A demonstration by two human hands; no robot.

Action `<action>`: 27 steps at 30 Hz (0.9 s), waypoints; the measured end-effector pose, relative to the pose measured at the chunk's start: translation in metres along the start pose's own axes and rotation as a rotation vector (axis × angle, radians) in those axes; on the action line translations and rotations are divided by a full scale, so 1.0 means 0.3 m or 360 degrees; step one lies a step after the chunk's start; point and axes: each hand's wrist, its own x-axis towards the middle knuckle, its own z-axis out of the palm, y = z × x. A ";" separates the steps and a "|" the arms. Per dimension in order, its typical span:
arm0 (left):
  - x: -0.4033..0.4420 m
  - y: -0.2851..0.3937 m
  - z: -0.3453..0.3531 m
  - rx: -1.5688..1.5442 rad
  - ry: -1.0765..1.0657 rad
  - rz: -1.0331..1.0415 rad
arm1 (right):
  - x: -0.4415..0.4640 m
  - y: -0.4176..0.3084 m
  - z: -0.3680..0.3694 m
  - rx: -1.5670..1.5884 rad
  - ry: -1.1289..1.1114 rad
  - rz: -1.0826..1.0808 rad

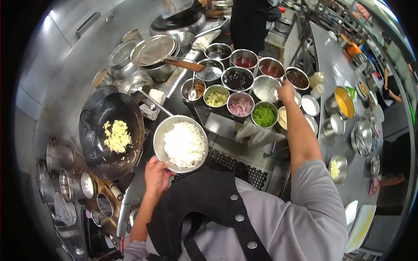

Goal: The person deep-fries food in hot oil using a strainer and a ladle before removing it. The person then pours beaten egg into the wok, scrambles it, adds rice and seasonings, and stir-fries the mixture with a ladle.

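My left hand (157,174) grips the rim of a steel bowl (159,138) filled with white rice (184,144). A long handle runs up from the bowl toward a folded cloth. To its left sits a black wok (96,156) with scrambled egg (117,136) in it. My right arm reaches forward, and my right hand (286,92) is closed at the edge of a steel container (264,89) holding something white. It seems to hold a spoon there, mostly hidden. Nearby stand containers of shredded greens (264,115), sliced onion (240,107) and chopped pale-green vegetable (216,98).
Dark and red liquids fill more containers (237,78) behind. Strainers (156,49) are stacked at the back left. A steel counter (335,143) on the right bears a pot of yellow liquid (340,103) and bowls. Another person in a dark apron (248,24) stands ahead.
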 end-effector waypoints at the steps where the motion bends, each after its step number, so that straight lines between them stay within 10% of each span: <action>1: 0.010 -0.015 0.011 -0.0009 0.0039 -0.0028 | 0.001 -0.040 -0.047 0.0019 -0.0100 0.0061; 9: 0.134 -0.116 0.233 0.0078 0.0030 -0.0162 | -0.240 0.166 -0.381 0.1742 0.0262 0.0674; 27: 0.280 -0.301 0.775 0.0245 -0.0127 -0.0322 | -0.213 0.346 -0.383 0.1438 -0.0300 0.0473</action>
